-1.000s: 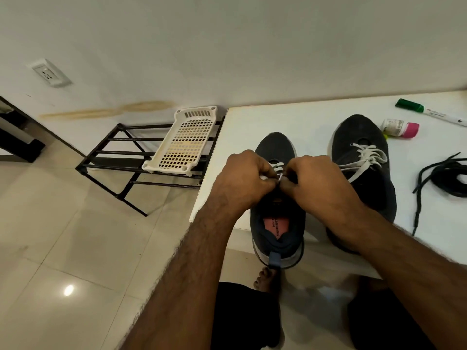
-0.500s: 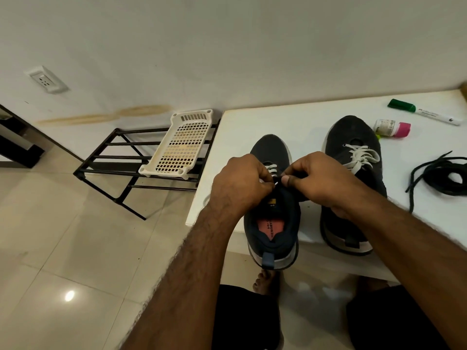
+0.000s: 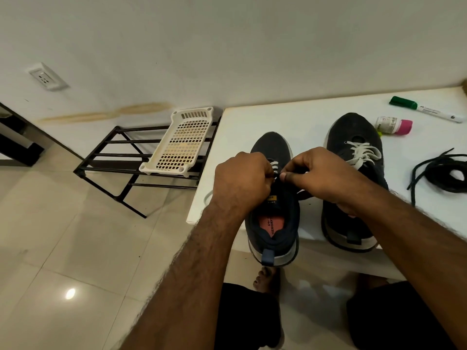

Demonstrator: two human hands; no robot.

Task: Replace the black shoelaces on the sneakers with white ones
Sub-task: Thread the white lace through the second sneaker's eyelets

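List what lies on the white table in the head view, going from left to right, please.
Left sneaker → right sneaker → small bottle → green marker → black laces. Both hands work over the left sneaker, so I leave them out of the order.

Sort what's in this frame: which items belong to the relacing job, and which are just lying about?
Part of the job:
- left sneaker, white lace pinched by left hand and right hand
- right sneaker, already laced white
- removed black laces

Lying about:
- green marker
- pink-capped bottle
- white basket on black rack
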